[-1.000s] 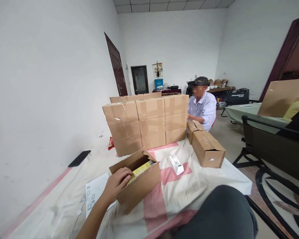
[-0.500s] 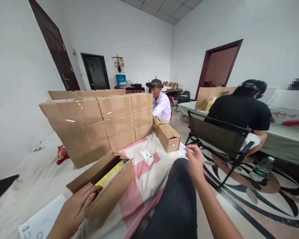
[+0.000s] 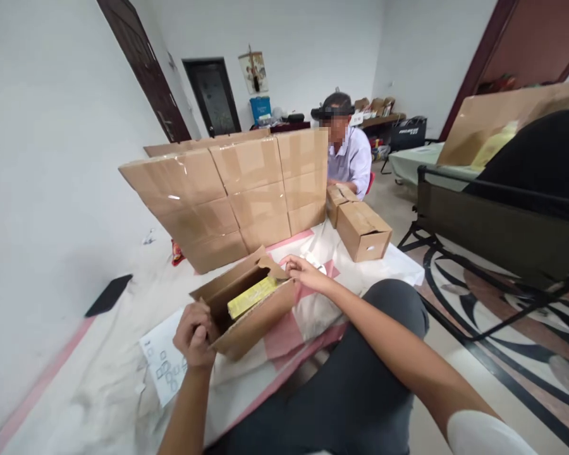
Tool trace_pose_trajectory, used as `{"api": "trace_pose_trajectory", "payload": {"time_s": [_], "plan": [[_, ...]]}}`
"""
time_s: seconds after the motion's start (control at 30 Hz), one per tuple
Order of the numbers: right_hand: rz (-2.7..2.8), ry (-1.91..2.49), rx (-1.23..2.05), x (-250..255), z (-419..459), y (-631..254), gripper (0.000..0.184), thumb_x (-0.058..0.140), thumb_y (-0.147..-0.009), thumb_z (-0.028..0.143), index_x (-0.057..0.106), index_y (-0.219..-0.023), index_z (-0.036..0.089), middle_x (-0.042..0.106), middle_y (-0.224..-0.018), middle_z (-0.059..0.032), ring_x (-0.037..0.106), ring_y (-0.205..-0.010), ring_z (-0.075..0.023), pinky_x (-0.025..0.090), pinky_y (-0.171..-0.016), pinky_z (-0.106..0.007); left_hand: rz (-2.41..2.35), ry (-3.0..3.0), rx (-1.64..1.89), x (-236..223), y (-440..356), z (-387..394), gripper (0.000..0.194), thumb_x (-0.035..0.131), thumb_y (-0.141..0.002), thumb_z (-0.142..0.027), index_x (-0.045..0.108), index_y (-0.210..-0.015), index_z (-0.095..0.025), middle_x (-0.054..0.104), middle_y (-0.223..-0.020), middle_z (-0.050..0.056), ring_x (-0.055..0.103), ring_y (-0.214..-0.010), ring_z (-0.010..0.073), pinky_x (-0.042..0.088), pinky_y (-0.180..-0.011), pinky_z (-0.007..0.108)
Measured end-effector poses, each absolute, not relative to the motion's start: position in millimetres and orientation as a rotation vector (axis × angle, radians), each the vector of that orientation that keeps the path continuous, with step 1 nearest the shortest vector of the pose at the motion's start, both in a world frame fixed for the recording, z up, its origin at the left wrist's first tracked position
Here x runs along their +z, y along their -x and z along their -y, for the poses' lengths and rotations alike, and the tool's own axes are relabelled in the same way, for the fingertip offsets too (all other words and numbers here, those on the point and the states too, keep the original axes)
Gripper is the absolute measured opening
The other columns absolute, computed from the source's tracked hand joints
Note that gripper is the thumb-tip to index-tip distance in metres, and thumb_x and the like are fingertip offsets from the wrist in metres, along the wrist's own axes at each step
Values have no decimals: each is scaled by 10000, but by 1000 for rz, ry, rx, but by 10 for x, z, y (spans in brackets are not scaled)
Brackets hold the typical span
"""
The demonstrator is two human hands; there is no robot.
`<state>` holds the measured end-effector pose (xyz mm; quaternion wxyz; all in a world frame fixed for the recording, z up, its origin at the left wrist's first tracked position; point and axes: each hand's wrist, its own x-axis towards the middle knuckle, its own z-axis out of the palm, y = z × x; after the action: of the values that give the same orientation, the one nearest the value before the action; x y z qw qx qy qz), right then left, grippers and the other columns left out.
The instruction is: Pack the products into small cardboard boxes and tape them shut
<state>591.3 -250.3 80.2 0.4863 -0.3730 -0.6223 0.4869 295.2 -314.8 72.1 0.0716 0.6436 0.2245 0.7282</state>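
An open cardboard box [image 3: 260, 323] sits in front of me on the cloth, with a yellow printed pack [image 3: 252, 297] inside. At the box's near left end, my left hand [image 3: 195, 332] is closed, its curled fingers gripping the cardboard edge. My right hand [image 3: 304, 273] is at the opposite end, fingers bent against the short end flap and closed on it. Partly hidden behind the right hand lies a small white object [image 3: 317, 260]. A sheet of paper with drawn shapes [image 3: 162, 360] lies left of the box, close to my left hand.
A tall cardboard partition [image 3: 246, 189] stands behind the open box. Two closed cartons [image 3: 364, 230] are lined up at the table's right edge. A person in a light shirt [image 3: 353, 158] sits beyond. A black flat object [image 3: 108, 296] lies left; a folding chair [image 3: 493, 221] stands right.
My right hand has moved left from beside the knee to the box's far end. My left hand has come out of the box to its near edge. The view has turned right and down.
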Motion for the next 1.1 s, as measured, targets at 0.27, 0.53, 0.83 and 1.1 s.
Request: {"api": "trace_pose_trajectory", "payload": {"time_s": [0.27,0.53,0.83,1.1], "plan": [[1930,989,1005,1067,2786,-6179,350,589,-946,484,758,-916,180,698,-824,-30,630,-828,-208,465,-792,-318,-658,-1694,1939,588,-3098,3132,559,431,-970,-690,716,-961,-210,620,-1100,101,694,-1008,269,581,-870,453],[1942,817,998,993,2860,-6344,839,436,-878,883,734,-1254,196,704,-1151,-116,633,-1087,-295,468,-964,-415,-1328,-2072,1456,958,-2889,3373,857,584,-889,-753,347,-1609,-352,286,-1718,116,207,-1608,367,167,-1302,616],[1614,1141,955,767,2885,-6037,628,662,-881,507,543,-1397,170,403,-660,82,433,-615,-146,367,-627,-275,-1098,-2039,1488,871,-2883,3303,978,153,-836,-938,485,-1538,-343,289,-1725,82,276,-1594,334,328,-1272,534],[1762,1151,376,699,2872,-5964,459,582,-892,347,680,-1326,237,590,-1292,-129,570,-1167,-296,481,-1030,-486,-1439,-2359,731,1141,-3078,3596,425,463,-1046,-510,695,-1333,-298,610,-1511,41,461,-1502,273,208,-1314,576]]}}
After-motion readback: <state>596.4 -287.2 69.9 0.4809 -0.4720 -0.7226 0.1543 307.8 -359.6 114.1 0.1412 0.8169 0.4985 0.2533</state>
